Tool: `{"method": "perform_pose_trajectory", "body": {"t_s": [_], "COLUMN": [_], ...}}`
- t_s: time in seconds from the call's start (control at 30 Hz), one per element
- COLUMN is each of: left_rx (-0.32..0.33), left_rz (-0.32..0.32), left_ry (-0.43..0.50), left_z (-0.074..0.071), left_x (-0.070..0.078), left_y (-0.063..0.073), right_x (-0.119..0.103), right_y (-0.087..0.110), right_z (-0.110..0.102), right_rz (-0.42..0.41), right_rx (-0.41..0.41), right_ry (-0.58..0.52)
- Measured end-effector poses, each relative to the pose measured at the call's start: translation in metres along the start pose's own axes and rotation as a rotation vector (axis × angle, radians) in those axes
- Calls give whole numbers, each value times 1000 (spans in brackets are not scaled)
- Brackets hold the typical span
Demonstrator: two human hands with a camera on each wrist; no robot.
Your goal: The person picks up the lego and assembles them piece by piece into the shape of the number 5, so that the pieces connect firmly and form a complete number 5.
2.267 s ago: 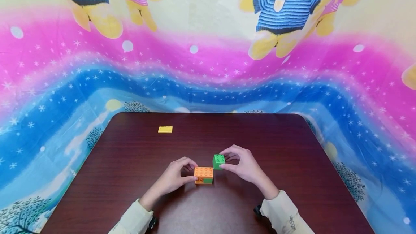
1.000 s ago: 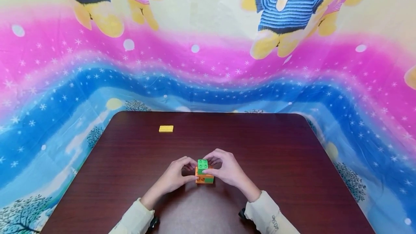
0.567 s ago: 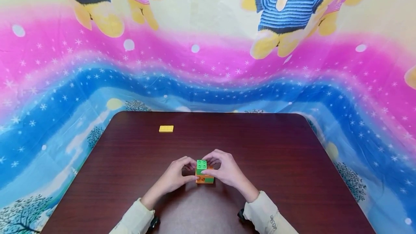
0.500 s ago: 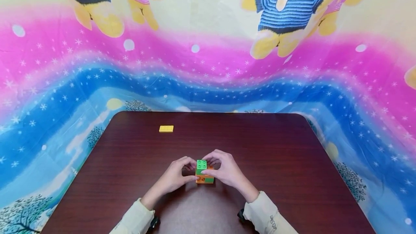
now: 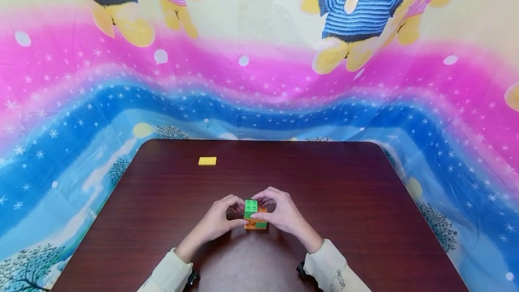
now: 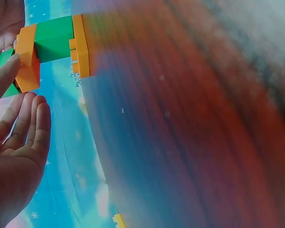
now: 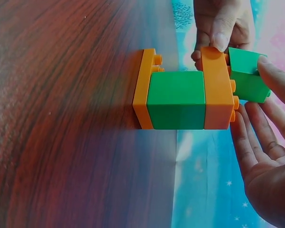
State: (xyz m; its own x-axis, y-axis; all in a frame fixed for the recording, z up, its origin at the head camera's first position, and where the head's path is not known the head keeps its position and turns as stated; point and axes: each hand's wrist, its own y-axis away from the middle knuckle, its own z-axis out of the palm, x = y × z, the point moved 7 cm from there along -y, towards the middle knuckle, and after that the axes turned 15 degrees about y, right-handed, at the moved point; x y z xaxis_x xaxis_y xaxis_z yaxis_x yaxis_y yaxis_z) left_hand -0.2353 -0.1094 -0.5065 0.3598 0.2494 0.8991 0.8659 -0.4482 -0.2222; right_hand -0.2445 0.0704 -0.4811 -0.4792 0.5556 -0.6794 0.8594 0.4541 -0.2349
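Note:
Near the middle of the table stands a small stack of toy building bricks. It has an orange base plate (image 7: 143, 90), a green brick (image 7: 175, 99) over one end, and an upper orange plate (image 7: 216, 90) across it. A second green brick (image 5: 251, 205) sits over the left end of that plate; whether it is fully seated I cannot tell. My right hand (image 5: 279, 208) pinches this top brick between thumb and fingers. At the stack's left end my left hand (image 5: 220, 217) grips it, thumb in front and fingers behind.
A thin yellow plate (image 5: 207, 161) lies at the back left of the dark wooden table (image 5: 324, 170). A printed cloth (image 5: 259, 80) with bears and snowflakes hangs beyond the table's far edge and sides.
My right hand has carried the green brick from the stack's right side leftward onto the upper orange plate's left end. Lately it has barely moved. My left hand has stayed at the stack.

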Motion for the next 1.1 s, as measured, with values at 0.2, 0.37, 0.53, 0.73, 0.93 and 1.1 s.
{"method": "perform_pose_trajectory", "body": {"t_s": [0.2, 0.37, 0.53, 0.73, 0.93, 1.1], "left_rx": [7, 17, 34, 51, 48, 38], "left_rz": [-4, -15, -34, -51, -44, -51], "left_ry": [10, 28, 49, 24, 47, 61], "left_z": [-1, -3, -5, -6, -5, -2], "left_x": [0, 3, 6, 9, 12, 12], "left_y": [0, -1, -1, -3, -4, -5], "right_x": [5, 17, 29, 38, 45, 43], "right_y": [3, 9, 18, 24, 25, 23], "right_z": [-3, -12, -17, -9, 1, 5], "right_rz": [8, 31, 52, 63, 97, 56], "right_rx": [-36, -38, -58, -120, -154, -128], "right_ry": [-18, -18, -23, 18, 30, 18]}}
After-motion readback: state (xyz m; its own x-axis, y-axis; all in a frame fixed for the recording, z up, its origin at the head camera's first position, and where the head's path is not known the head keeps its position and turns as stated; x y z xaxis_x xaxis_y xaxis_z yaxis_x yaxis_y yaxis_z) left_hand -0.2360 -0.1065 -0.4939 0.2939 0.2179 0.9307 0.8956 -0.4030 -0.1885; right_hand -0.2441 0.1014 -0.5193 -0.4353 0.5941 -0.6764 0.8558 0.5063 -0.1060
